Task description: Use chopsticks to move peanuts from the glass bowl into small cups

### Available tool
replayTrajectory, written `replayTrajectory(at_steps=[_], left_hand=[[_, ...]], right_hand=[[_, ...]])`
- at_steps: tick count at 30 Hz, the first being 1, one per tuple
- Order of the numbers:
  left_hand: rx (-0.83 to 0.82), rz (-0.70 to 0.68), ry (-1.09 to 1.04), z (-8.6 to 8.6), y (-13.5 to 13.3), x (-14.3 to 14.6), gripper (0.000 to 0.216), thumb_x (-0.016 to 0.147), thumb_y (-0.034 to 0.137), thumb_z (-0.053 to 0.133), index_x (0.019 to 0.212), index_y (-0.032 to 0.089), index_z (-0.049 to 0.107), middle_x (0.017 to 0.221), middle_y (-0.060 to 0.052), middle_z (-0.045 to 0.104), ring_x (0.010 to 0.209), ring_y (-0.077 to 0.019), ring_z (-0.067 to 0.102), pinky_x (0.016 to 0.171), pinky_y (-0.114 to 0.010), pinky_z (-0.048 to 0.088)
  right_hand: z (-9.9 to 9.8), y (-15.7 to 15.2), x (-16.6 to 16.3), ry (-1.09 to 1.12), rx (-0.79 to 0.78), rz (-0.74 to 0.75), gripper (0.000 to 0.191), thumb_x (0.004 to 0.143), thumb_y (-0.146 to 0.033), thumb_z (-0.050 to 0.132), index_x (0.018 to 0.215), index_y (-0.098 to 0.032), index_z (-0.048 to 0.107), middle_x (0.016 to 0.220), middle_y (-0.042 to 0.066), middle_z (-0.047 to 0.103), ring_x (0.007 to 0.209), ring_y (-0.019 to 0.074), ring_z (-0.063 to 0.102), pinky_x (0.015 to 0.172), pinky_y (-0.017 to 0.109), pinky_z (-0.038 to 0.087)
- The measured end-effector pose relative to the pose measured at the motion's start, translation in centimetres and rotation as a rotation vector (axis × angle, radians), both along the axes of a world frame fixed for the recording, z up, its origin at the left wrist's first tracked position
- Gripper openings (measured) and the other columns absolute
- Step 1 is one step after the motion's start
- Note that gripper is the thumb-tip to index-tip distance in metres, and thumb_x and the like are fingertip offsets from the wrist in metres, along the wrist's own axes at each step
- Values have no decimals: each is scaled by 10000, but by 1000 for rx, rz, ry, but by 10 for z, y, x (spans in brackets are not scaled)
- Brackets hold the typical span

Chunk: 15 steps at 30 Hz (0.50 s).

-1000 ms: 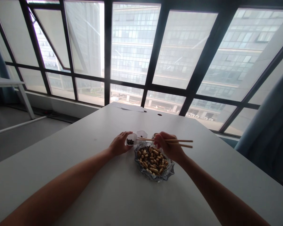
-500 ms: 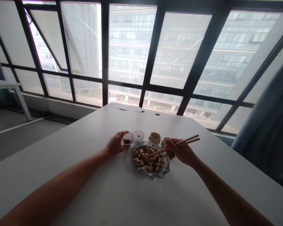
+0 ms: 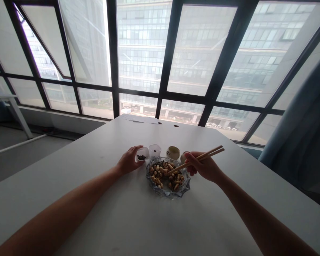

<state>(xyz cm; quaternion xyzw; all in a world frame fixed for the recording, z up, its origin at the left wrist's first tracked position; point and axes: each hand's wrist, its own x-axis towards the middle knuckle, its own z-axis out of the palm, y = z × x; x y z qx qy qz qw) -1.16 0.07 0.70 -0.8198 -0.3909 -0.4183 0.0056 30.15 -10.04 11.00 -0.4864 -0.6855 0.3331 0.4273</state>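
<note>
A scalloped glass bowl (image 3: pixel 167 192) of mixed nuts and dark beans sits mid-table. My right hand (image 3: pixel 204 166) grips a pair of wooden chopsticks (image 3: pixel 196 160), their tips down among the nuts. My left hand (image 3: pixel 128 161) curls round a small clear cup (image 3: pixel 142 154) with a few dark beans in it, just left of the bowl. A second clear cup (image 3: pixel 155 150), a small ceramic cup (image 3: pixel 173 152) and another small dish (image 3: pixel 184 155) stand in a row behind the bowl.
The white table (image 3: pixel 138 220) runs to a far edge below a wall of tall dark-framed windows. Papers (image 3: pixel 141 119) lie at that far edge. Another white table (image 3: pixel 5 97) stands at the far left, and a blue curtain (image 3: pixel 304 138) hangs at the right.
My right hand swung the chopsticks from over the small cups back to the right, and the tips dropped into the bowl. The left hand stayed on its cup.
</note>
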Motion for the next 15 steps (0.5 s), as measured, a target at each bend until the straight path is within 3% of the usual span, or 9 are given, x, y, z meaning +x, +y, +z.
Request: replayTrajectory(at_steps=[5, 15], left_hand=[[11, 0, 2, -1, 1, 0, 619, 756, 309, 728, 1318, 200, 489, 1275, -131, 634, 1166, -294, 619, 996, -450, 523], [0, 2, 4, 0, 0, 0, 610, 758, 318, 724, 1311, 198, 496, 1269, -131, 639, 1168, -294, 616, 1006, -460, 516]], right_hand=[[9, -2, 5, 9, 117, -82, 579, 757, -739, 630, 643, -172, 631, 493, 34, 651, 383, 132, 596, 382, 226, 478], [29, -19, 1, -215, -66, 14, 645, 712, -798, 607, 621, -159, 605, 489, 44, 651, 391, 126, 604, 381, 211, 465]])
